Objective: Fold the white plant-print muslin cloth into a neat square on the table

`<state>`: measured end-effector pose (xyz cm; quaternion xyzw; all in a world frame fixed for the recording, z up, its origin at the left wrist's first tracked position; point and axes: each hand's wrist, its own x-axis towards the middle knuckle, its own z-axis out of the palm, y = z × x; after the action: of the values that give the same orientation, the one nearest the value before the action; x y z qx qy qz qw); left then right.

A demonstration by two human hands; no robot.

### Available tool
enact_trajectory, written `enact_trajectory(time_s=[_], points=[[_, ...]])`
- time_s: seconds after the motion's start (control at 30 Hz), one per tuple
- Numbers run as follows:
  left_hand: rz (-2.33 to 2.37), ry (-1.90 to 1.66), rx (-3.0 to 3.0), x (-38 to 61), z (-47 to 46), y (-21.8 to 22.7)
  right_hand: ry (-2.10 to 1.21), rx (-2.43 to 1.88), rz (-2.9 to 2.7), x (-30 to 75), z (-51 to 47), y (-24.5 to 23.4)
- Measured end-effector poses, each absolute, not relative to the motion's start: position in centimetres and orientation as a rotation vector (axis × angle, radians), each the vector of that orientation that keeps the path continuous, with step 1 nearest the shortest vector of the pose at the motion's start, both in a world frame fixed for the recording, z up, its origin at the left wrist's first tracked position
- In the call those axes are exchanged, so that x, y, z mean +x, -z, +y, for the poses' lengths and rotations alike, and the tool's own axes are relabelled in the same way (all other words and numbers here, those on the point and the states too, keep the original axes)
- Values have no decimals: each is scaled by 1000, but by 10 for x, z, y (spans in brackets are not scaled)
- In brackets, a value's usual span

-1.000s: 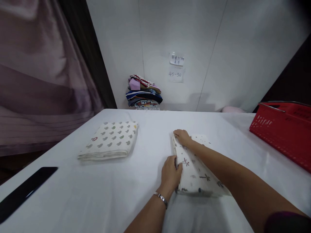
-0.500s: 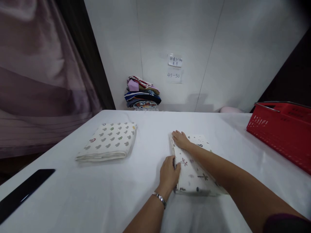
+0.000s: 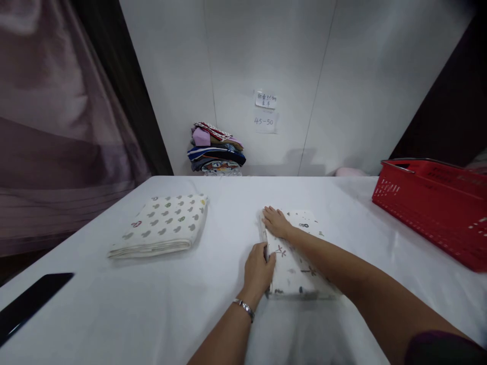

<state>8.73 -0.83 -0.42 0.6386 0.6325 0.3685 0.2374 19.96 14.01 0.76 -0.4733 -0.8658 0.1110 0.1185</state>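
A folded white cloth with a small plant-like print lies in front of me. At its left edge, my left hand grips the folded layers, thumb over the top and fingers curled at the side. My right hand rests flat on the far left corner, fingers stretched out. My right forearm crosses over the cloth and hides part of it. Further left lies another folded white cloth, printed with grey shapes and a few coloured ones; neither hand touches it.
A red plastic basket stands at the table's right. A black flat object lies at the left edge of the white table. Behind the table, a pile of folded fabrics rises against the wall below handwritten paper signs.
My view has turned slightly to the right, so everything sits a little further left. Both hands keep nearly the same places on the cloth.
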Motion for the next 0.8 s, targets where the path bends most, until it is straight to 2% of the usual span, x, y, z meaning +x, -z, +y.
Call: enact_trajectory(time_s=[0.27,0.37,0.43,0.53,0.8], points=[[1731,-1005,1691,88,-9,3,-309,-1692,-2188,303,121,-10],[1742,-989,1676,89,-9,2,-418,-1836,-1935,342,99,-7],[1745,-984,1678,90,-9,1,-634,-1880,-1746,358,80,-4],[1749,-982,1678,89,-10,1,-839,-1884,-1566,366,53,1],[1757,-1004,1587,105,-14,0,-843,-1733,-1659,378,48,-13]])
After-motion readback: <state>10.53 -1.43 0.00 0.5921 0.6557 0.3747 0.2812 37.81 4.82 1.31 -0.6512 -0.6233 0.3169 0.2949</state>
